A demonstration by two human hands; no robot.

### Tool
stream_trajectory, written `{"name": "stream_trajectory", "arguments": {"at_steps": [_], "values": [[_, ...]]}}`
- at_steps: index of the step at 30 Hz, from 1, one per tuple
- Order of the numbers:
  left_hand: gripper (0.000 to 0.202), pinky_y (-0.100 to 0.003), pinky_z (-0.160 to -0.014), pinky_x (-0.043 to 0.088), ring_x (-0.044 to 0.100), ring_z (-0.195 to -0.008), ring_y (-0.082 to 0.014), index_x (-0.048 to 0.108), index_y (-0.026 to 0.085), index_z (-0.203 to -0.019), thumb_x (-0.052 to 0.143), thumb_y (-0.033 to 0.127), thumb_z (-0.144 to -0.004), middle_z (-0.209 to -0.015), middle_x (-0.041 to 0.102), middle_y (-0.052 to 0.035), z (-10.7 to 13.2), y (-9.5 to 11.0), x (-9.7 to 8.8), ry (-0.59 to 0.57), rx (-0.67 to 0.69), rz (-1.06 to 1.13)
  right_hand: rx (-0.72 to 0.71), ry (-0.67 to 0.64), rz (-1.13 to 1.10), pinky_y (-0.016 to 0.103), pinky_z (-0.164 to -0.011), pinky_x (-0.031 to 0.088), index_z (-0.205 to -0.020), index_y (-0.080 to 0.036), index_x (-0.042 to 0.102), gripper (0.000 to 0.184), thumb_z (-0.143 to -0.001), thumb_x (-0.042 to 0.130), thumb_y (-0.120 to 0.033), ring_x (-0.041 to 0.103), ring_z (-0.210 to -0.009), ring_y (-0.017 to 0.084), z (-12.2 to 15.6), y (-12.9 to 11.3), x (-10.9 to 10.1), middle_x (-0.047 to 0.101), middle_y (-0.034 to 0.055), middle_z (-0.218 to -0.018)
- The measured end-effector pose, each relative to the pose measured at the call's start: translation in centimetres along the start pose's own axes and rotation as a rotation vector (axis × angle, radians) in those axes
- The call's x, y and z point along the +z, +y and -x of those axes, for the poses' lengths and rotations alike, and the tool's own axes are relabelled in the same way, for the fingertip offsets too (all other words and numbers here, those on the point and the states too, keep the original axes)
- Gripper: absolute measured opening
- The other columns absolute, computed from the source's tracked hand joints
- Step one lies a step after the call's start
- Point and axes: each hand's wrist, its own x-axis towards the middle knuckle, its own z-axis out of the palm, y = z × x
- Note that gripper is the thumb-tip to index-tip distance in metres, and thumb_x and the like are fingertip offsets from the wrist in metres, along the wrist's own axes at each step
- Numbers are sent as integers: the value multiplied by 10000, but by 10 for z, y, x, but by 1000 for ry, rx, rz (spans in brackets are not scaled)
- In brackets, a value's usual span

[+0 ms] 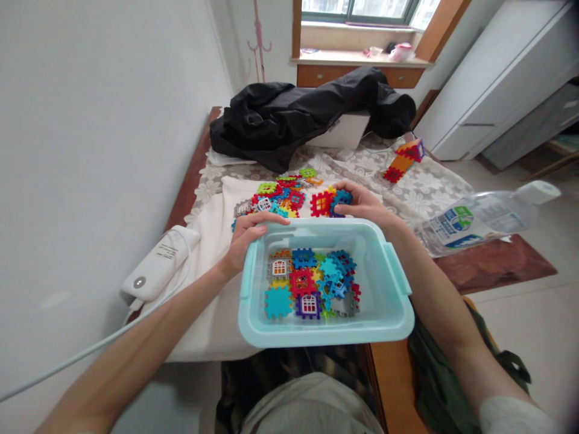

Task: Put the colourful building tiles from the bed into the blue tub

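A light blue plastic bin (384,301) rests at the table's near edge over my lap, with several colourful interlocking tiles (312,283) inside. My left hand (246,238) grips the bin's far left rim, fingers curled over it. My right hand (362,205) is closed on a blue tile (341,199) just beyond the bin's far rim, next to a red tile (321,204). A heap of loose tiles (280,196) lies on the white cloth behind the bin.
A black jacket (307,114) lies at the table's far end. A small built tile structure (404,158) stands at the right. A clear plastic bottle (479,220) lies on its side to the right, a white power bank (158,262) with cable on the left.
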Motion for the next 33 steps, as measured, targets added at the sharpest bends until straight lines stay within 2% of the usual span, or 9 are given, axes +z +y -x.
{"name": "stream_trajectory", "arguments": {"at_steps": [4, 7, 9, 12, 15, 18, 21, 26, 33], "values": [[305, -347, -757, 562, 715, -835, -252, 924, 220, -996, 683, 381, -898, -942, 847, -88, 0, 1, -1, 0, 4, -19, -86, 145, -414, 258, -808, 649, -1195, -272, 685, 679, -667, 1088, -410, 728, -840, 141, -4, 5, 13, 767, -28, -1008], [307, -349, -760, 565, 721, -846, -256, 925, 219, -993, 683, 379, -895, -942, 848, -87, 1, 3, 0, 4, -5, -28, -171, 144, -516, 286, -806, 672, -1173, -288, 710, 645, -678, 1091, -449, 754, -833, 158, 1, 3, 19, 775, -30, -988], [304, -345, -762, 569, 732, -866, -257, 928, 220, -998, 682, 366, -893, -954, 851, -85, 1, 4, 1, 12, -23, -25, -199, 69, -495, 285, -760, 664, -1183, -291, 734, 595, -720, 1078, -439, 756, -805, 160, 8, -1, 19, 785, -23, -979], [307, -343, -778, 574, 731, -861, -249, 930, 211, -994, 677, 349, -888, -952, 852, -84, 2, 6, 3, 23, -34, -5, -197, -155, -380, 264, -746, 640, -1163, -265, 786, 501, -769, 1064, -401, 756, -801, 153, 16, -7, 12, 805, -1, -968], [315, -345, -781, 578, 732, -858, -248, 928, 193, -987, 674, 345, -880, -943, 850, -89, 2, 7, 4, 37, -37, 17, -197, -358, -262, 294, -888, 651, -1143, -228, 823, 429, -819, 1038, -407, 790, -972, 181, 17, -10, 4, 839, 48, -1070], [320, -340, -773, 583, 744, -881, -252, 927, 185, -994, 672, 342, -881, -968, 856, -94, 3, 7, 5, 39, -52, 13, -215, -460, -195, 332, -994, 641, -1191, -206, 829, 418, -874, 999, -421, 789, -1114, 208, 13, -9, 0, 836, 92, -1217], [323, -338, -758, 586, 740, -870, -249, 927, 193, -999, 665, 346, -886, -992, 864, -91, 3, 7, 4, 46, -49, 3, -259, -506, -187, 336, -1020, 631, -1237, -213, 832, 398, -919, 963, -412, 783, -1154, 212, 10, -7, -1, 824, 90, -1238], [316, -336, -746, 589, 737, -865, -249, 928, 195, -988, 666, 340, -884, -997, 865, -95, 3, 7, 5, 49, -42, 6, -326, -518, -188, 393, -1098, 607, -1194, -218, 852, 329, -948, 934, -420, 772, -1196, 243, 7, -9, 2, 820, 78, -1103], [322, -351, -737, 583, 734, -853, -267, 923, 184, -965, 679, 367, -866, -956, 857, -104, 1, 5, 4, 45, -41, -7, -307, -509, -187, 400, -1107, 607, -1120, -206, 866, 319, -907, 956, -426, 768, -1202, 242, 7, -17, 6, 825, 115, -1261]]}}
